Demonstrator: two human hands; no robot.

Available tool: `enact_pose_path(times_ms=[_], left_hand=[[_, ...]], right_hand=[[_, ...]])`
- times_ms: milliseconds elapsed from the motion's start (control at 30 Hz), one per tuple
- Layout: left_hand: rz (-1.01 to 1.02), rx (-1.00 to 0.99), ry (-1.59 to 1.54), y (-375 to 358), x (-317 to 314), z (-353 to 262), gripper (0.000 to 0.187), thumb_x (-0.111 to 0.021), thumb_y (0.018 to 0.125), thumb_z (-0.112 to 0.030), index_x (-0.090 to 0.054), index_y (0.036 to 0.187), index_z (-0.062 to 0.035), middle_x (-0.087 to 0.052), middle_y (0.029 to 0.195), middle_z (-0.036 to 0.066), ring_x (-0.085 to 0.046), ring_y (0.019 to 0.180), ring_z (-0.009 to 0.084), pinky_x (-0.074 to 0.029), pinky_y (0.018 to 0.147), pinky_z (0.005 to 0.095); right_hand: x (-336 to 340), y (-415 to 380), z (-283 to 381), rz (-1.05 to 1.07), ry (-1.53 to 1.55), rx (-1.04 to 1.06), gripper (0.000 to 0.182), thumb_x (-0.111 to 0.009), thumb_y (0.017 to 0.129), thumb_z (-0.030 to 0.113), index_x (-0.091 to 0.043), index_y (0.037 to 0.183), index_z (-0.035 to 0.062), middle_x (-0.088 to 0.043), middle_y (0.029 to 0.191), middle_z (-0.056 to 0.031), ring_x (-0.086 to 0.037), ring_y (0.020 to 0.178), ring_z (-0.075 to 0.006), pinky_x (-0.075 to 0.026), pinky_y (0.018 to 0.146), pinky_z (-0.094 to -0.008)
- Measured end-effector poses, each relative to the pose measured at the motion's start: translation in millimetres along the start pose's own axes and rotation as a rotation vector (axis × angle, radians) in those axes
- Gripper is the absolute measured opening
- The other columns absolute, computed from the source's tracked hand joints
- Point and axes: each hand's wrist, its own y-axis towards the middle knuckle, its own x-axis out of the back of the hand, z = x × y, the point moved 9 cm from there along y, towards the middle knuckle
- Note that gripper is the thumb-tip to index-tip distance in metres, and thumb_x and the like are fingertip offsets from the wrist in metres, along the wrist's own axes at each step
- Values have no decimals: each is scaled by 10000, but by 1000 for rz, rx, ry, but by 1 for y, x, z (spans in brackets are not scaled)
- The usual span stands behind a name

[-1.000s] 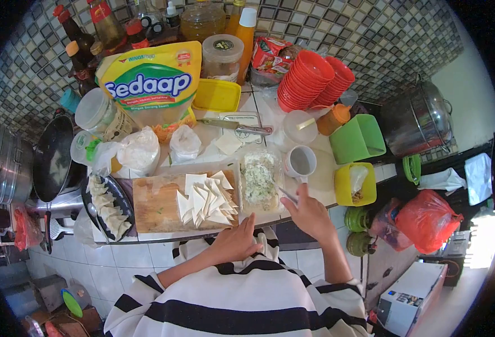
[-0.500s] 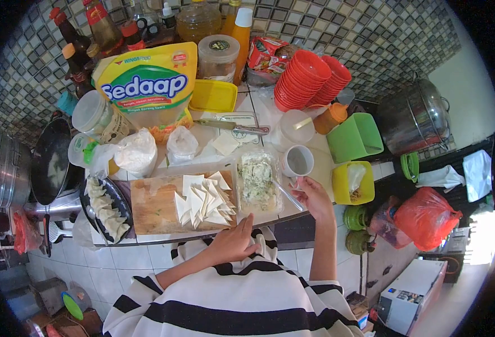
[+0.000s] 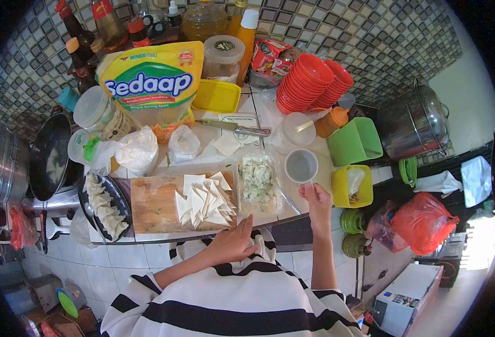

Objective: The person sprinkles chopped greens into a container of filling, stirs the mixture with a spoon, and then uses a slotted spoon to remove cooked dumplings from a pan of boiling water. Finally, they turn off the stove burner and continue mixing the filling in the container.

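My right hand [image 3: 316, 201] is closed around the handle of a white cup [image 3: 301, 166], which seems to hold a clear liquid. Just left of it sits a clear plastic container [image 3: 260, 188] of pale, green-flecked filling, with a metal spoon [image 3: 288, 199] leaning in it. My left hand [image 3: 233, 241] lies at the counter edge, fingers stretched out, holding nothing. Above that hand, white dough wrappers [image 3: 205, 201] are fanned out on a wooden cutting board [image 3: 152, 208]. Folded dumplings [image 3: 106, 208] line a dark oval plate [image 3: 125, 196] to the left.
A knife [image 3: 233, 128] lies behind the container, near bags of white powder [image 3: 137, 150]. Red bowls [image 3: 303, 84] are stacked at the back. Green [image 3: 355, 141] and yellow [image 3: 343, 182] containers stand at right. A wok [image 3: 51, 157] is at far left.
My right hand has closed on the cup's handle, and the cup sits slightly to the right and lower, turned a little. My left hand stays where it was.
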Motion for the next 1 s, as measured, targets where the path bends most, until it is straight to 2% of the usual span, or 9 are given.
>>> enact_pose_path(times_ms=[133,233,333,400,533,600,867,933,1000], left_hand=[[40,26,-16,-1,4,-3,787,-471,840,-414,-143,1277,152,-309,1265,332,-448,1106,397,-428,893,397],[20,12,-20,0,3,-2,787,-480,838,-402,-133,1278,151,-315,1262,331,-460,1095,395,-439,879,400],[-124,-54,18,-2,6,-4,774,-531,805,-365,-181,1260,156,-418,1178,298,-527,995,382,-484,786,398],[-53,-23,-9,0,4,-3,782,-514,820,-374,-149,1272,149,-367,1222,312,-499,1040,387,-464,827,404],[-23,-13,-6,0,0,0,791,-502,833,-383,-118,1285,140,-317,1266,326,-480,1077,390,-445,863,407],[-21,-11,-10,-1,3,-2,792,-503,832,-385,-121,1283,142,-317,1267,325,-484,1072,388,-446,863,407],[-5,3,-12,1,-5,3,792,-511,826,-388,-140,1272,151,-306,1279,321,-452,1112,381,-431,886,391],[-172,-75,2,-1,3,-1,759,-529,802,-354,-197,1257,155,-431,1155,300,-557,939,371,-500,735,397],[-180,-82,13,-2,3,-1,761,-529,802,-354,-194,1259,153,-429,1157,300,-557,941,370,-501,732,396]], right_hand=[[-3,-11,34,-39,-309,84,284,-557,856,208,-560,703,-31,-566,620,-59,-526,622,-69,-432,643,-207],[-13,-21,57,-63,-507,161,223,-608,813,184,-578,776,-34,-605,716,-115,-572,620,-114,-451,582,-278],[-20,-27,70,-105,-497,344,197,-620,794,159,-594,819,-35,-612,776,-172,-608,666,-213,-456,615,-318],[-26,-34,84,-137,-522,527,173,-628,774,133,-594,812,-32,-613,798,-178,-594,711,-295,-454,645,-351],[-34,-38,94,-120,-579,567,147,-625,766,119,-592,792,-22,-603,775,-178,-574,736,-312,-446,658,-370],[-36,-37,93,-89,-589,509,176,-615,784,134,-592,819,-36,-612,866,-208,-601,819,-323,-448,741,-345],[-38,-39,97,-95,-609,554,143,-623,768,105,-576,775,-29,-591,773,-182,-582,745,-312,-448,715,-346],[-37,-38,93,-97,-614,552,137,-626,764,98,-576,773,-28,-588,764,-179,-579,732,-307,-449,705,-343],[-39,-40,94,-98,-604,622,121,-633,744,89,-566,770,-8,-593,823,-184,-558,738,-328,-438,636,-380]])
